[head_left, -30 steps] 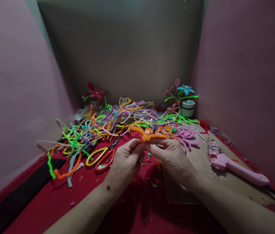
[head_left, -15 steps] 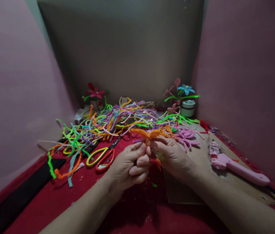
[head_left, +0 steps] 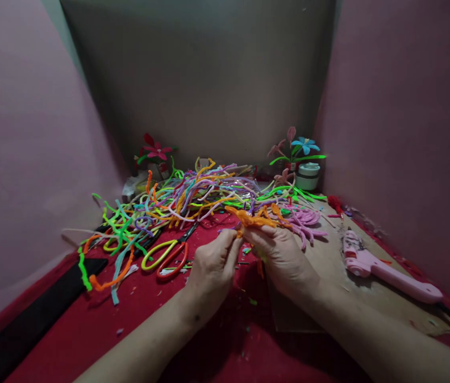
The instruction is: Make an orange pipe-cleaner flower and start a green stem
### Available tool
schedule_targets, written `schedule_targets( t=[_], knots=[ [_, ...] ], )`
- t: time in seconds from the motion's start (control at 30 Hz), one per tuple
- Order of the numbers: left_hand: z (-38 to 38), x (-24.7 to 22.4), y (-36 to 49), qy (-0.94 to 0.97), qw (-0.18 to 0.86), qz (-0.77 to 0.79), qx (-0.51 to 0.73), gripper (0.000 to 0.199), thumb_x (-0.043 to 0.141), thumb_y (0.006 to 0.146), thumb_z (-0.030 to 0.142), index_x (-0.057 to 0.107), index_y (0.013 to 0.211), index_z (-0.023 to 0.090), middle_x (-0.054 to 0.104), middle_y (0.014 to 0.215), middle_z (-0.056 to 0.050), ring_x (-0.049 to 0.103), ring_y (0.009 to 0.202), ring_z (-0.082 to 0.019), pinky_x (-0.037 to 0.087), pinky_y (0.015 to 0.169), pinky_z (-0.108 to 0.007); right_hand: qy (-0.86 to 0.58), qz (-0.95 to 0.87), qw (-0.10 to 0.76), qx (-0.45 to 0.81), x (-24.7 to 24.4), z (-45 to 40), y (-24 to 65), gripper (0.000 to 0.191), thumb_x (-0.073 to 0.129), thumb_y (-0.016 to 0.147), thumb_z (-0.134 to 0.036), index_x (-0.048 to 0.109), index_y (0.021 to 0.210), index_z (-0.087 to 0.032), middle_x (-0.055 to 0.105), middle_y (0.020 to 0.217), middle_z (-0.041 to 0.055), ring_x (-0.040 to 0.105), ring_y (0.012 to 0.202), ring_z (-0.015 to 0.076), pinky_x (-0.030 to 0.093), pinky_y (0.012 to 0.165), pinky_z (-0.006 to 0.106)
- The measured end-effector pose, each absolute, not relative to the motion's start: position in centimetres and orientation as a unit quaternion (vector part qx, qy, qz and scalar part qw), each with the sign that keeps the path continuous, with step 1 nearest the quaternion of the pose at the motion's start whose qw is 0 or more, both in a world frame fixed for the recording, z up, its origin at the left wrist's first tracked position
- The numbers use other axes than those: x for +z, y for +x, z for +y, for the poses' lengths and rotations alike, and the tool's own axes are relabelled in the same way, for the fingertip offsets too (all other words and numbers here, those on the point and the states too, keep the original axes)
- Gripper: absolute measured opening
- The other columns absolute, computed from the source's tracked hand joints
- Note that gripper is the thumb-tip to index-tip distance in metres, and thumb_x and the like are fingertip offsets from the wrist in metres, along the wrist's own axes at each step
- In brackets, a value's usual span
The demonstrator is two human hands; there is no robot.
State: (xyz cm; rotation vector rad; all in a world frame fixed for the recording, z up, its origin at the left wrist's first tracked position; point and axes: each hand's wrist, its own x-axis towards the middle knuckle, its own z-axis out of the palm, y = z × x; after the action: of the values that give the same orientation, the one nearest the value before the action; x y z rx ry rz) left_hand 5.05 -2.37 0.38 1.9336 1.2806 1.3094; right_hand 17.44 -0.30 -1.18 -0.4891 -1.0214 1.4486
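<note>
An orange fuzzy piece with petal-like loops (head_left: 249, 218) is held up between both hands in front of the pile. My left hand (head_left: 215, 263) is closed, its fingertips pinching the lower end of that piece. Just to the right, my right hand (head_left: 283, 255) grips the piece from the side, thumb and fingers pressed together. The fingertips partly hide where the orange parts meet. Left of my left hand lie scissors (head_left: 167, 258) with one yellow and one red handle. Behind the hands spreads a tangled heap of coloured pipe cleaners (head_left: 193, 197).
A pink glue gun (head_left: 392, 276) lies on a brown board (head_left: 300, 308) at the right. Pink pipe cleaners (head_left: 305, 219) lie behind my right hand. Fuzzy flowers (head_left: 305, 144) and a pale lidded jar (head_left: 308, 176) stand at the back. A black strip (head_left: 37, 319) runs along the left.
My left hand has turned, its curled fingers now hidden behind its back. The orange piece has tilted and shifted slightly right. My right hand keeps its hold.
</note>
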Motion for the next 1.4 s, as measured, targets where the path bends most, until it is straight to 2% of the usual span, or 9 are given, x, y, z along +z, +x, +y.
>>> schedule_targets(
  t=[0.2,0.5,0.63,0.73,0.83,0.93,1.03,1.13,1.4],
  knots=[
    [-2.4,0.5,4.5,0.682,0.301,0.473,0.47,0.018,0.053,0.081,0.033,0.059,0.071,0.019,0.041,0.055,0.004,0.034,0.05,-0.009,0.028,0.049,-0.02,-0.283,-0.517,0.582,0.56,-0.5,-0.8,17.7,0.015,0.071,0.068,-0.026,0.071,0.083,-0.022,0.067,0.081,-0.0003,0.057,0.077,0.0141,0.044,0.079,0.031],
    [-2.6,1.3,5.8,0.511,0.547,0.457,0.482,0.016,0.056,0.078,0.033,0.051,0.072,0.018,0.035,0.046,0.009,0.026,0.033,-0.003,0.022,0.033,-0.015,-0.328,-0.498,0.632,0.495,-1.1,0.1,17.5,0.017,0.069,0.068,-0.029,0.071,0.083,-0.021,0.066,0.087,0.0029,0.056,0.085,0.0164,0.043,0.084,0.034],
    [-2.3,1.1,5.7,0.477,0.597,0.418,0.491,0.018,0.056,0.079,0.033,0.047,0.072,0.018,0.035,0.045,0.01,0.025,0.03,-0.002,0.025,0.029,-0.013,-0.281,-0.433,0.622,0.59,-0.9,0.2,17.3,0.017,0.071,0.065,-0.027,0.07,0.079,-0.019,0.064,0.071,-0.0008,0.053,0.064,0.0111,0.044,0.064,0.025],
    [-2.0,1.1,5.1,0.455,0.67,0.352,0.468,0.022,0.055,0.08,0.034,0.044,0.07,0.018,0.036,0.046,0.01,0.02,0.029,-0.001,0.028,0.026,-0.014,-0.25,-0.419,0.57,0.661,-1.0,0.2,17.6,0.015,0.07,0.067,-0.031,0.068,0.072,-0.017,0.058,0.06,-0.0029,0.043,0.049,0.0071,0.033,0.046,0.021],
    [-1.7,1.1,4.7,0.454,0.736,0.295,0.407,0.02,0.054,0.081,0.036,0.049,0.075,0.017,0.033,0.047,0.011,0.016,0.029,-0.001,0.029,0.026,-0.015,-0.216,-0.398,0.559,0.695,-1.3,0.4,17.8,0.014,0.072,0.066,-0.029,0.067,0.073,-0.017,0.058,0.06,-0.0025,0.044,0.05,0.0077,0.031,0.045,0.021],
    [-1.7,0.9,4.8,0.519,0.673,0.341,0.402,0.025,0.05,0.083,0.04,0.049,0.072,0.017,0.037,0.049,0.009,0.025,0.03,-0.002,0.032,0.03,-0.016,-0.204,-0.37,0.595,0.684,-1.4,0.4,17.7,0.014,0.074,0.062,-0.026,0.068,0.072,-0.018,0.061,0.063,-0.0022,0.049,0.056,0.0096,0.038,0.053,0.023],
    [-2.0,0.6,5.1,0.63,0.467,0.435,0.442,0.023,0.051,0.082,0.037,0.049,0.07,0.017,0.045,0.052,0.005,0.039,0.039,-0.005,0.034,0.038,-0.017,-0.212,-0.369,0.629,0.651,-1.2,0.2,17.4,0.012,0.074,0.062,-0.023,0.069,0.073,-0.019,0.064,0.069,-0.0022,0.053,0.064,0.011,0.043,0.065,0.025],
    [-2.1,0.2,5.2,0.679,0.325,0.474,0.457,0.019,0.048,0.084,0.033,0.054,0.075,0.018,0.043,0.05,0.006,0.037,0.041,-0.006,0.031,0.041,-0.017,-0.225,-0.396,0.632,0.627,-0.8,-0.2,17.3,0.01,0.072,0.066,-0.022,0.07,0.075,-0.021,0.065,0.071,-0.003,0.054,0.068,0.0106,0.043,0.071,0.025],
    [-2.2,-0.3,4.9,0.705,0.245,0.477,0.464,0.019,0.043,0.086,0.029,0.054,0.077,0.018,0.043,0.055,0.004,0.036,0.047,-0.007,0.029,0.045,-0.019,-0.253,-0.481,0.605,0.582,-0.3,-0.5,17.7,0.014,0.072,0.064,-0.022,0.071,0.078,-0.022,0.066,0.074,-0.0019,0.055,0.073,0.0124,0.043,0.075,0.028]
  ],
)
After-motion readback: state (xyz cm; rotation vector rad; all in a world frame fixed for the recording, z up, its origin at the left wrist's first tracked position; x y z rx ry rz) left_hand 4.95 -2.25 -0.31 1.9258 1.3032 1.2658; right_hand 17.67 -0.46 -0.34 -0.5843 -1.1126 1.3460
